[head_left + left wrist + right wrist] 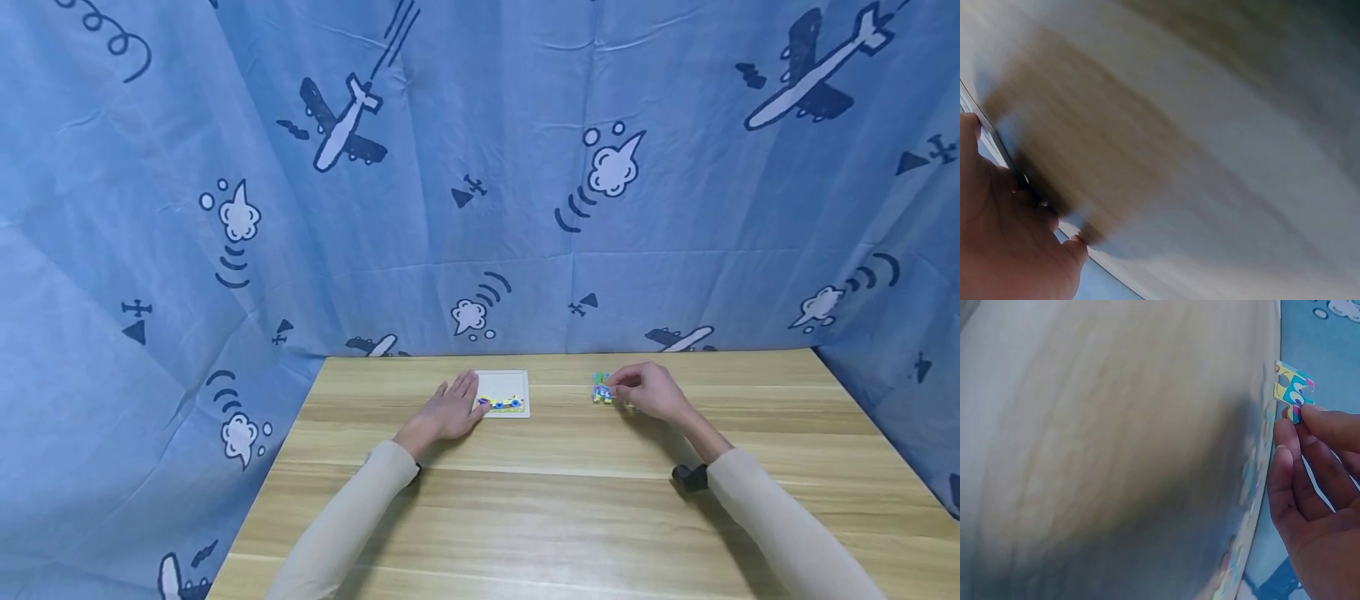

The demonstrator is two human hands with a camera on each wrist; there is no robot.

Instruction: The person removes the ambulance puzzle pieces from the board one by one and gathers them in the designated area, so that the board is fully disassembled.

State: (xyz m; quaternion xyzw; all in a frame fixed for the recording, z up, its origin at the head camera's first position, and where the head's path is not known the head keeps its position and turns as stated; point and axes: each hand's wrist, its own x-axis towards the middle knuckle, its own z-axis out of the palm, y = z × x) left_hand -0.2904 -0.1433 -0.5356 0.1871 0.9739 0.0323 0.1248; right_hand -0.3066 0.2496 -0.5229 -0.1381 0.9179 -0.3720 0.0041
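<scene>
A white puzzle tray (501,385) lies on the table, its lower part filled with colourful pieces that show a yellow and blue vehicle. My left hand (452,408) rests flat on the tray's left side, fingers straight. To the right, my right hand (651,390) pinches a jigsaw piece (1294,390) between thumb and fingers; the piece carries a blue shape with an eye on yellow, and stands off the table in the right wrist view. More loose puzzle pieces (1249,481) lie on the table beneath that hand, partly hidden by it in the head view.
The wooden table (525,517) reaches back to a blue curtain (510,208) printed with planes and clouds, which also runs along both sides. A dark strap (690,477) sits on the right wrist.
</scene>
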